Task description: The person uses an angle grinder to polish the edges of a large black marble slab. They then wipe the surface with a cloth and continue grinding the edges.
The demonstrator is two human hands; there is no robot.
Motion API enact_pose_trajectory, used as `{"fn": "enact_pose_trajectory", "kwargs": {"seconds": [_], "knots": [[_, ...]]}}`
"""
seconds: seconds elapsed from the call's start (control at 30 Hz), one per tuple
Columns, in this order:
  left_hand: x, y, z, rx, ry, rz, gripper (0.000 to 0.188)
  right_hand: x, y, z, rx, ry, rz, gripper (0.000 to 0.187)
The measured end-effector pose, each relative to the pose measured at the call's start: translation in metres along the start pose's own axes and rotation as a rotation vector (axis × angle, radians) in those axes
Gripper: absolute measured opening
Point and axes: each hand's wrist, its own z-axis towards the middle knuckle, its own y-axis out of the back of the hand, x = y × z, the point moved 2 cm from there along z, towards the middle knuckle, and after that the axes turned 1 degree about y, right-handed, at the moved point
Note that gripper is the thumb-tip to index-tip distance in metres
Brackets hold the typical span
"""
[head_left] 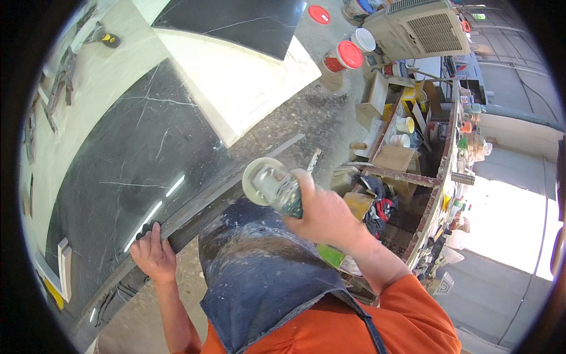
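My right hand point(324, 209) is wrapped round the body of a small angle grinder point(277, 186), held up above the slab's near edge and in front of my apron. Its pale round disc point(250, 182) faces left, apart from the stone. A large black stone slab point(135, 147) with white veins lies to the left. On its near edge strip point(194, 212), my left hand point(154, 256) rests with fingers bent over the edge; the thumb side is partly hidden. A dark, dusty apron point(259, 271) covers my front.
Another black slab point(236, 23) lies on a white board point(236, 82) beyond. Clamps point(65, 76) and a yellow-black tool point(109, 40) sit at far left. Red-lidded buckets point(343, 58) and an air cooler point(421, 35) stand at the back. A cluttered shelf point(413, 177) runs along the right.
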Motion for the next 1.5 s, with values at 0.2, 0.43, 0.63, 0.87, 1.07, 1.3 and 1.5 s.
{"fn": "enact_pose_trajectory", "kwargs": {"seconds": [0.2, 0.43, 0.63, 0.87, 1.07, 1.3, 1.5], "knots": [[-0.003, 0.002, 0.002, 0.027, 0.014, -0.018, 0.042, -0.040, 0.024, 0.007, -0.106, -0.150, -0.016, 0.081], [0.006, -0.001, -0.004, 0.026, -0.020, -0.014, 0.040, -0.044, 0.029, 0.009, -0.090, -0.196, 0.042, 0.082], [0.006, 0.001, -0.003, 0.042, -0.037, -0.009, 0.039, -0.043, 0.028, 0.009, -0.069, -0.185, 0.040, 0.078], [0.005, 0.001, -0.001, 0.044, -0.044, 0.004, 0.039, -0.051, 0.027, 0.010, -0.121, -0.168, 0.039, 0.080], [0.002, 0.002, 0.002, 0.050, -0.053, -0.002, 0.041, -0.049, 0.031, 0.013, -0.116, -0.200, 0.034, 0.080], [0.004, 0.004, -0.001, 0.060, -0.036, -0.012, 0.042, -0.050, 0.030, 0.013, -0.161, -0.156, 0.027, 0.073], [0.005, 0.003, -0.001, 0.066, -0.042, -0.016, 0.038, -0.044, 0.033, 0.013, -0.117, -0.162, 0.034, 0.070]]}}
